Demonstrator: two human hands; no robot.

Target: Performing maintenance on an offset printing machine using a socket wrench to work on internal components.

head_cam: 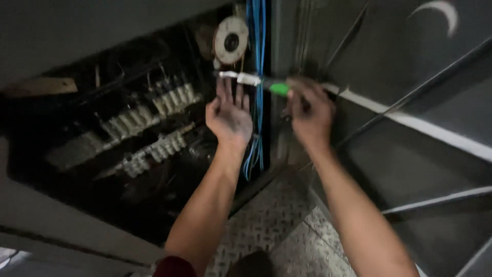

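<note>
Gripping a green-handled tool [266,84], right hand [309,115] (left hand [229,115] open) beside blue wires [258,46].

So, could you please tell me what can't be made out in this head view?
- Tool tip: blurred, lost against the blue cables.
- Right hand grip: fingers curl away from the camera.
- Cabinet terminals: dark, too small.
- Left hand fingertips: smeared, contact unclear.

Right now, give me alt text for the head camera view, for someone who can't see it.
Two bare hands reach into an open, dim electrical cabinet: the right hand grips a green-handled tool held level, while the left hand, palm open, has its fingertips by the tool's tip. Blue wires hang behind them, rows of pale terminal blocks sit to the left, and patterned metal flooring lies below.
</note>
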